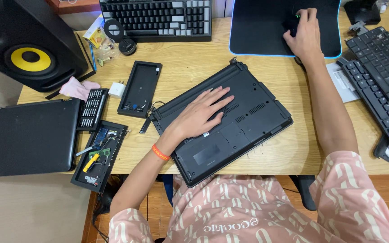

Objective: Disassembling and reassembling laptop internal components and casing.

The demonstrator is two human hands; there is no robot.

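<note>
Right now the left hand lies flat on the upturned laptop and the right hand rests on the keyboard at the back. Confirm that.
Not quite. The left hand does lie flat on the upturned laptop, but the right hand rests on a mouse on the black mouse pad, not on the keyboard. The head view shows it.

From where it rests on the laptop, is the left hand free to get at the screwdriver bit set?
Probably yes. The left hand lies flat and empty on the upturned laptop; the bit set sits uncovered further left, with only the low black tray between them.
</note>
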